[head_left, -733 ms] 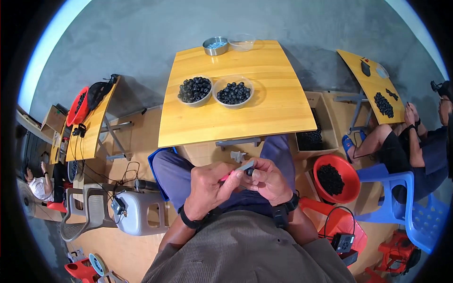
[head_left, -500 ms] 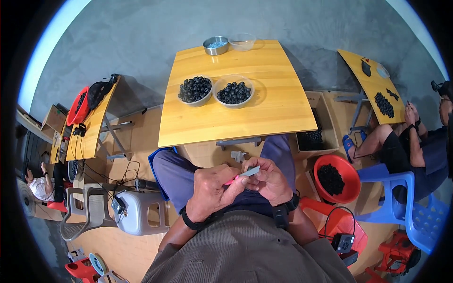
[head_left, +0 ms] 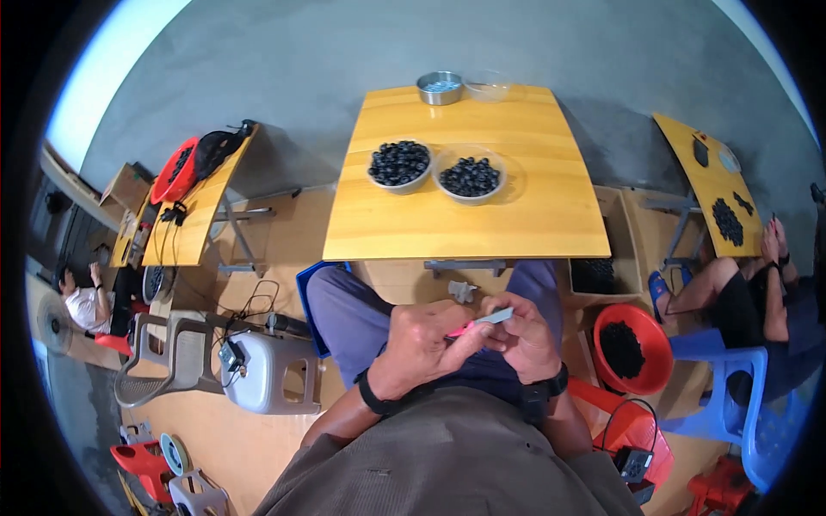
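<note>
Above my lap my left hand (head_left: 420, 346) is closed round a small knife (head_left: 496, 316), with a bit of pink handle showing at the fingers and a flat grey blade pointing right. My right hand (head_left: 527, 340) meets it at the blade, thumb and fingers pinched together. Whatever those right fingers hold is hidden. Beyond my hands, two clear bowls stand side by side on the yellow table: the left bowl (head_left: 413, 184) is heaped with black ring-like pieces (head_left: 400, 162), and the right bowl (head_left: 492, 194) holds more of them.
The yellow table (head_left: 465, 236) also bears a metal tin (head_left: 440, 95) and a clear bowl (head_left: 487, 90) at its far edge. A red basin (head_left: 658, 365) of black pieces and a cardboard box (head_left: 632, 249) are on my right. A grey stool (head_left: 262, 365) stands left; people sit at both sides.
My view has shifted, so the table and both hands appear farther right and slightly lower. The hands keep nearly the same grip, with the knife blade still at the right fingers.
</note>
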The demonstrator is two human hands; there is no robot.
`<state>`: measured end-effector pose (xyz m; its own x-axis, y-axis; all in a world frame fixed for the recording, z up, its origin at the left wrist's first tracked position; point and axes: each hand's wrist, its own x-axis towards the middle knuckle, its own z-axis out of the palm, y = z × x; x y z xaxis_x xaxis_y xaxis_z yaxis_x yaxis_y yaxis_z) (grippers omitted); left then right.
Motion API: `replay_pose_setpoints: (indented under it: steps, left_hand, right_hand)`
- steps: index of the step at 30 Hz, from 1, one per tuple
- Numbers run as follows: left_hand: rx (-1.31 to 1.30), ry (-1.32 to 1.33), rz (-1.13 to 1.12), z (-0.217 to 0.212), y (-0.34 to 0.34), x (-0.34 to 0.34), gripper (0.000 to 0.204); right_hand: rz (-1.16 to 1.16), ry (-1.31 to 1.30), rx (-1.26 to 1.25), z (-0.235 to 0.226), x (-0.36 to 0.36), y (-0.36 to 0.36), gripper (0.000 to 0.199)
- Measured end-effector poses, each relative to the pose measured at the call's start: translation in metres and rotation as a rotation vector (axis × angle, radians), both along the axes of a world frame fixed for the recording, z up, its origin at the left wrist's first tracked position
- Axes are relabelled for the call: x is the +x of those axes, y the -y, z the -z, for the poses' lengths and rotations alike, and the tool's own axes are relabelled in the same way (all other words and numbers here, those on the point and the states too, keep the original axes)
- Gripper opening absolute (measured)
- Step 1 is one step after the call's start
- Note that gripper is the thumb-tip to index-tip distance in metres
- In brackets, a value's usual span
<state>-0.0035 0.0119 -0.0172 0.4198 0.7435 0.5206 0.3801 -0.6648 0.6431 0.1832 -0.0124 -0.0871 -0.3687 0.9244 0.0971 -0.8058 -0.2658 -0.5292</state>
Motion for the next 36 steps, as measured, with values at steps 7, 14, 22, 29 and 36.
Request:
replay_pose_setpoints:
  steps: [7, 14, 22, 29, 36]
  left_hand:
    - [0.025, -0.005, -0.024, 0.005, 0.0, -0.004, 0.026]
    - [-0.02, -0.058, -0.072, 0.007, -0.008, -0.012, 0.02]
    - [-0.058, 0.061, 0.012, 0.007, -0.003, -0.009, 0.019]
    - [-0.111, 0.045, 0.054, 0.009, -0.003, -0.005, 0.019]
    - [-0.192, 0.047, -0.097, 0.016, -0.003, -0.01, 0.021]
  right_hand:
    - [-0.001, -0.038, -0.017, -0.002, -0.003, -0.001, 0.024]
    - [-0.03, -0.051, -0.096, -0.003, -0.007, -0.005, 0.02]
    - [-0.013, 0.004, -0.07, -0.005, -0.006, -0.002, 0.024]
    - [0.03, 0.06, -0.08, -0.005, 0.001, 0.005, 0.025]
    - [-0.092, -0.005, -0.12, -0.008, -0.011, -0.002, 0.016]
